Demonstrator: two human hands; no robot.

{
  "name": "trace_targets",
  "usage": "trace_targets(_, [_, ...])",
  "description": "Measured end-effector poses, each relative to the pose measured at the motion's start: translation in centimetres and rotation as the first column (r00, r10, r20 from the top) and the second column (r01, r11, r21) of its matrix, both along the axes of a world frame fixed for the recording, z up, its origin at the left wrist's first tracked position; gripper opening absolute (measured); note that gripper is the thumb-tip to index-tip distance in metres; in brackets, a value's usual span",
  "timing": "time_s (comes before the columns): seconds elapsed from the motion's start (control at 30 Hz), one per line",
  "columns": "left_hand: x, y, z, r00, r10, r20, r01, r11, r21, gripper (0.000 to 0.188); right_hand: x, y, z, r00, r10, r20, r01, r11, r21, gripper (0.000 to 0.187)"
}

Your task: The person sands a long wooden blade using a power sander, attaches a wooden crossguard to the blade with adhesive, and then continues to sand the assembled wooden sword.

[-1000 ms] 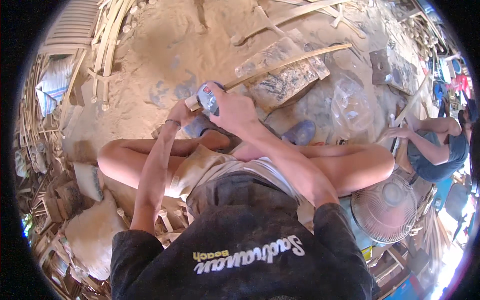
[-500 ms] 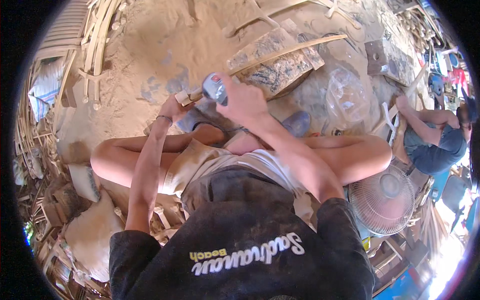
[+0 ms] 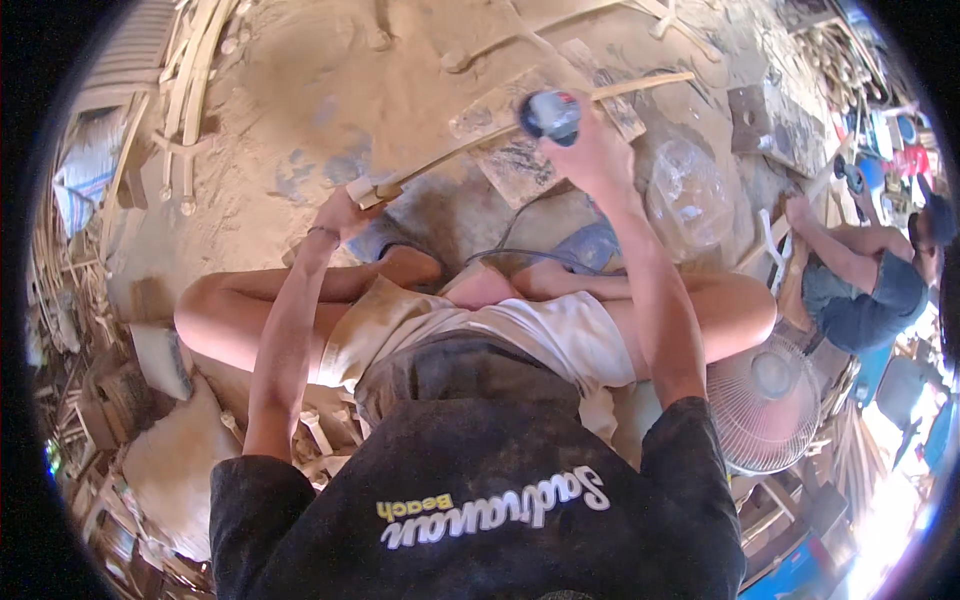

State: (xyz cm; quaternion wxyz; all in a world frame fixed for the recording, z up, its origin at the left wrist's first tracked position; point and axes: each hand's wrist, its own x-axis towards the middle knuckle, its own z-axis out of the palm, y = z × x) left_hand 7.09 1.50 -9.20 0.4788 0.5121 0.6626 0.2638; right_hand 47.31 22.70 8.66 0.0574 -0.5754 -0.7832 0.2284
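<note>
My left hand (image 3: 342, 216) is closed round the thick, blocky near end of a long, slim wooden piece (image 3: 438, 162). That piece slants away to the far right, over a worn, stained wooden block (image 3: 512, 172). My right hand (image 3: 592, 160) grips a grey and black power tool, which looks like an angle grinder (image 3: 550, 116). The tool is over the far half of the wooden piece. Its underside is hidden, so I cannot tell whether it touches the wood. A dark cord (image 3: 508, 232) runs across between my legs.
A clear plastic bag (image 3: 690, 195) lies right of the block, with another heavy block (image 3: 775, 125) beyond. A fan (image 3: 768, 400) stands by my right knee. At the right a co-worker (image 3: 860, 280) sits. Wooden strips (image 3: 195, 90) lie at the far left on the dusty floor.
My right hand has moved the angle grinder right and away from my left hand, along the wooden piece. My left hand has kept its place on the wooden piece's end.
</note>
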Motion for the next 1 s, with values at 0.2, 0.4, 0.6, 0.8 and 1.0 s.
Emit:
trace_targets(0.2, [-1.9,-0.4,-0.4,0.999,0.033,-0.033,-0.035,0.997,-0.062,0.029,-5.1,-4.6,3.2,0.980,0.153,-0.127,-0.165,0.982,-0.094,0.076])
trace_targets(0.4, [2.0,1.9,1.7,0.981,-0.107,-0.159,0.103,0.994,-0.038,0.030,-10.8,-9.6,0.8,0.921,0.360,-0.148,-0.381,0.911,-0.158,0.072])
trace_targets(0.6, [1.9,1.4,4.5,0.944,-0.118,-0.307,0.101,0.992,-0.072,0.028,-5.5,-5.8,1.9,0.972,0.228,-0.060,-0.235,0.956,-0.174,0.075])
trace_targets(0.8, [1.6,1.0,3.2,0.960,-0.103,-0.259,0.093,0.994,-0.051,0.026,-0.4,0.0,0.6,0.991,0.067,0.112,-0.059,0.996,-0.074,0.081])
trace_targets(1.0, [2.2,1.4,4.5,0.927,-0.176,-0.330,0.149,0.983,-0.106,0.029,4.2,4.9,-0.8,0.996,-0.043,0.076,0.046,0.998,-0.032,0.085])
